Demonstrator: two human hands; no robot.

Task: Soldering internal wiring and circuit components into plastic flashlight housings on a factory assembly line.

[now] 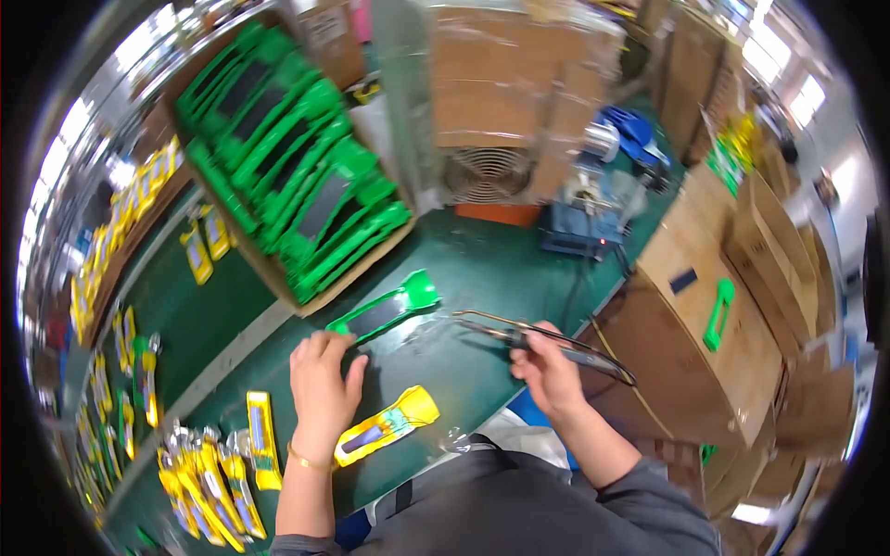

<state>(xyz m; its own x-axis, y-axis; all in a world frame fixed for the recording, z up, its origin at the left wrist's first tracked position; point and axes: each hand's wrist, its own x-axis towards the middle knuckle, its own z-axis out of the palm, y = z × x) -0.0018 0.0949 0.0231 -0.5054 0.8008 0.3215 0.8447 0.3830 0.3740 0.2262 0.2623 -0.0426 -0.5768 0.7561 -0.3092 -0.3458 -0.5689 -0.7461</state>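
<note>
Going by the head view, using the box (315,300) of green parts as the landmark. Open room on the bench (482,255) is mostly right of the box, bare out to one blue unit (579,229). The bench's right edge runs past that, with a carton (640,361) beyond it; its near edge is well below the box.

Count-wise: one green frame (419,291) just below the box, left hand (324,385) at its near end, fingers close together, thumb spread away; can't tell if they're pressing. Right hand (549,369), below and right of the box, is pinching one iron (515,339). Below the box: one yellow piece (387,426), another (263,440) further left, plus a pile (211,486) too overlapped to count.
</note>
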